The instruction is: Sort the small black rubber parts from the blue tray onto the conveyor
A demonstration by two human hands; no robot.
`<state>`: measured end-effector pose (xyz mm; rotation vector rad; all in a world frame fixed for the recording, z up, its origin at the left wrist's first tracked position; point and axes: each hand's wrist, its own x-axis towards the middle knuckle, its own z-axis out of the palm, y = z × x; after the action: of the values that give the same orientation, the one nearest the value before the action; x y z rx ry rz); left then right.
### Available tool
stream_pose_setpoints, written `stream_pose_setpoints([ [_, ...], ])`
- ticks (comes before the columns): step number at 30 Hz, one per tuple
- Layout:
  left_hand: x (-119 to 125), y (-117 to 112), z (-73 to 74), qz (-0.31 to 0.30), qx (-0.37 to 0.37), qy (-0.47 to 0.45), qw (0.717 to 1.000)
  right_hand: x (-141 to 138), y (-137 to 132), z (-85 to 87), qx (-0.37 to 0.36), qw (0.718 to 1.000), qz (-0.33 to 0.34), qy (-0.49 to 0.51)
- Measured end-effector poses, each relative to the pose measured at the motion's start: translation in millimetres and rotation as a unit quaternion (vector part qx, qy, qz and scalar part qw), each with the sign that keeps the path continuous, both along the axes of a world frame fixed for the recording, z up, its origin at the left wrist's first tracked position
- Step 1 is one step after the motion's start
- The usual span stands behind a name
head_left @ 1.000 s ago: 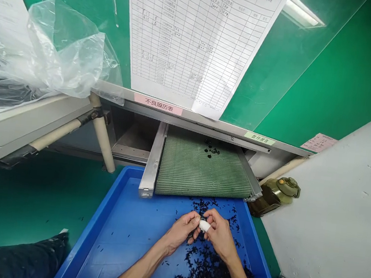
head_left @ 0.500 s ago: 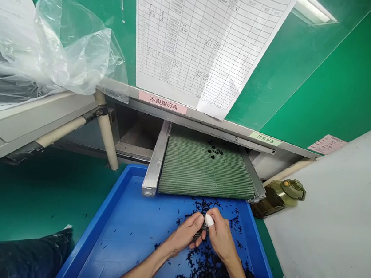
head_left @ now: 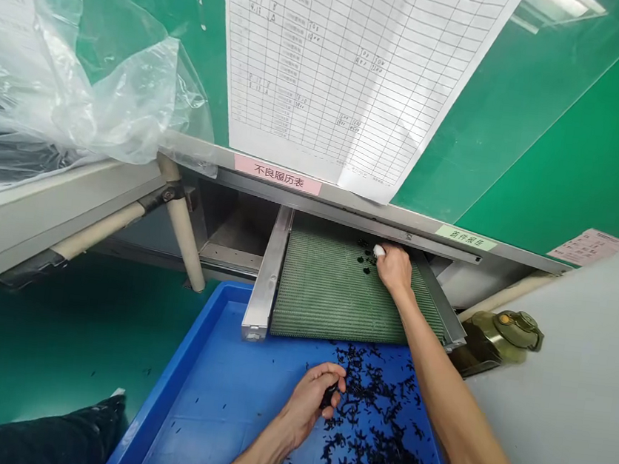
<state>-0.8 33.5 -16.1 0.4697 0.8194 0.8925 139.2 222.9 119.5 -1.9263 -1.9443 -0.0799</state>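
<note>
Right hand (head_left: 393,268) was out at 12 o'clock on green belt (head_left: 330,294), fingers bunched, white-capped fingertip (head_left: 379,250) on small cluster of black parts (head_left: 365,257); couldn't tell if any were gripped. Left hand (head_left: 312,404) was in blue tray (head_left: 201,398) at 6, fingers curled, pinching dark part (head_left: 329,396). Bulk was already in pile (head_left: 373,455) at 5; few were on belt.

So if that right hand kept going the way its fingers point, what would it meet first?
Probably the small black parts on the green mesh belt, just ahead of the right hand; behind them runs a grey metal bar. Depth is unclear.
</note>
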Motion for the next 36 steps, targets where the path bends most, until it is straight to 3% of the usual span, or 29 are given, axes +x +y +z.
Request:
stream_pose_setpoints([
  [3,-1.6,1.2,-2.0,0.009,0.005,-0.005,1.000,-9.4,41.0,-5.5,-0.033,0.999,-0.035,0.011],
  [7,-1.6,-0.2,-2.1,0.016,0.004,-0.007,1.000,-13.0,67.6,-14.2,-0.067,0.996,-0.057,0.023],
  [12,-0.6,-1.6,-2.0,0.014,0.009,-0.009,1.000,-10.3,76.0,-19.7,-0.055,0.995,-0.066,0.040],
  [17,-2.1,-1.0,-1.1,0.021,0.008,-0.013,1.000,1.3,61.4,-21.7,0.003,0.992,-0.110,0.067],
  [22,-1.7,-1.1,-2.6,0.025,0.029,-0.009,0.999,23.6,10.5,-21.8,0.101,0.987,-0.090,0.090],
  [28,-3.1,-2.6,6.8,-0.002,0.076,-0.010,0.997,42.1,-88.9,-32.0,0.142,0.979,-0.021,0.146],
  [31,-2.0,-6.8,12.3,-0.023,0.123,-0.011,0.992,25.2,-151.2,-58.7,0.087,0.976,0.022,0.199],
  [33,0.3,-11.7,12.1,-0.049,0.164,0.009,0.985,7.3,-191.4,-83.5,0.007,0.959,0.051,0.280],
  [36,3.7,-21.6,9.2,-0.099,0.213,0.064,0.970,-12.1,-235.7,-116.7,-0.037,0.936,0.014,0.349],
])
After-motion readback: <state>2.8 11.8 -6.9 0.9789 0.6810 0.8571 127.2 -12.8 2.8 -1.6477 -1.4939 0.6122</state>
